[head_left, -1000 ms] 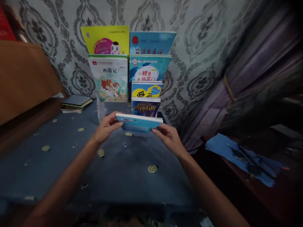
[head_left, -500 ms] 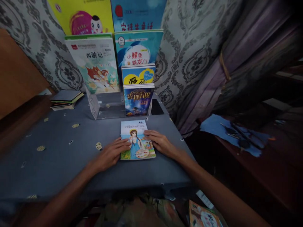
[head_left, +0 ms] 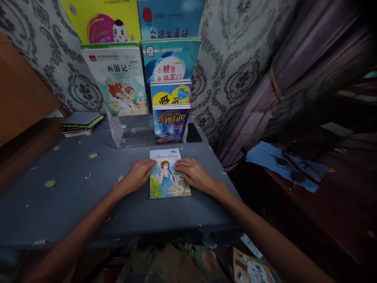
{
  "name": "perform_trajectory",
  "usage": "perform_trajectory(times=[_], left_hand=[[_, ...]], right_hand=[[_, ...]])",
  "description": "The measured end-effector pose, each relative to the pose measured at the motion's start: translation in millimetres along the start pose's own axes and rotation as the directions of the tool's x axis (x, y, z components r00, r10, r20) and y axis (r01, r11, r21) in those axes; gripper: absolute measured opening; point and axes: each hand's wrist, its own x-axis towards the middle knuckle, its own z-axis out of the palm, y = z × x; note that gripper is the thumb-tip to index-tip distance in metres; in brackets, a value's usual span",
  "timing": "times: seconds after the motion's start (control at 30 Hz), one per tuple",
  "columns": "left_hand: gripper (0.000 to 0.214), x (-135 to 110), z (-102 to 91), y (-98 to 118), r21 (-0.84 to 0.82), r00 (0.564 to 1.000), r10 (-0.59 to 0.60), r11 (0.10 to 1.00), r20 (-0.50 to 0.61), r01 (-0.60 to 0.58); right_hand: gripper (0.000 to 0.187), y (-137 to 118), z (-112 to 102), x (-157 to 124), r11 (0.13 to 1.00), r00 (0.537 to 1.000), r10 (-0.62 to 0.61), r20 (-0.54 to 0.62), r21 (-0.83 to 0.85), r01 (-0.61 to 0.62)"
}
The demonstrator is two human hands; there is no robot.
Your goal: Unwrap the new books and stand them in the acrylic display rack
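Note:
A thin picture book with a girl on its cover lies flat, face up, on the blue-grey tablecloth. My left hand rests with fingers stretched out on the book's left edge. My right hand lies flat on its right side, fingers spread toward the middle of the cover. Just behind the book stands a clear tiered stand with several children's books upright in rows, the front one a dark blue book.
A small stack of books lies at the back left. A wooden panel leans at the left. Patterned wall behind, curtain at the right. A blue cloth with scissors lies on a dark side table. Another book lies below the table's front edge.
A second ago both hands held the book up, edge-on, before the stand. It now lies flat on the cloth with both hands resting on it, which shifted slightly upward since half a second ago.

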Motion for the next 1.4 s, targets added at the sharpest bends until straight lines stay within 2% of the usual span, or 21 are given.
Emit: perform_trajectory(times=[0.07,0.2,0.33,0.47,0.67,0.9,1.13,1.27,1.4], left_hand=[[0.039,16.3,3.3,-5.9,0.066,0.995,-0.079,0.994,-0.061,0.083],[0.039,36.8,12.0,-10.2,0.225,0.987,-0.139,0.962,-0.079,0.153],[0.040,38.7,23.3,-10.0,0.318,0.983,-0.145,0.932,-0.112,0.174],[0.041,36.0,31.6,-15.4,0.324,0.981,-0.127,0.931,-0.147,0.169],[0.042,37.5,37.6,-24.8,0.235,0.978,-0.097,0.962,-0.183,0.139],[0.041,39.3,35.5,-26.1,0.164,0.979,-0.095,0.978,-0.181,0.125],[0.042,40.2,23.0,-16.3,0.289,0.984,-0.147,0.942,-0.100,0.170],[0.045,44.2,13.8,-8.1,0.387,0.988,-0.155,0.910,-0.018,0.150],[0.043,48.3,12.0,-0.9,0.462,0.987,-0.161,0.875,-0.004,0.144]], right_hand=[[0.036,-9.8,1.4,13.5,1.000,1.000,0.020,-0.010,-0.007,-0.020],[0.037,-20.4,11.9,43.8,0.998,0.999,0.045,-0.002,-0.040,-0.045],[0.039,-20.7,25.9,72.1,0.982,0.993,0.115,0.033,-0.156,-0.109],[0.037,-21.3,37.6,89.1,0.970,0.989,0.145,0.017,-0.198,-0.138],[0.040,-19.2,47.6,92.3,0.975,0.988,0.150,-0.020,-0.160,-0.151],[0.041,-16.2,50.2,93.0,0.978,0.987,0.158,-0.019,-0.137,-0.159],[0.042,-19.2,44.1,89.9,0.975,0.985,0.172,-0.008,-0.145,-0.172],[0.042,-20.5,41.9,84.8,0.964,0.978,0.204,-0.037,-0.165,-0.207],[0.043,-20.9,41.7,82.5,0.962,0.974,0.222,-0.046,-0.154,-0.226]])
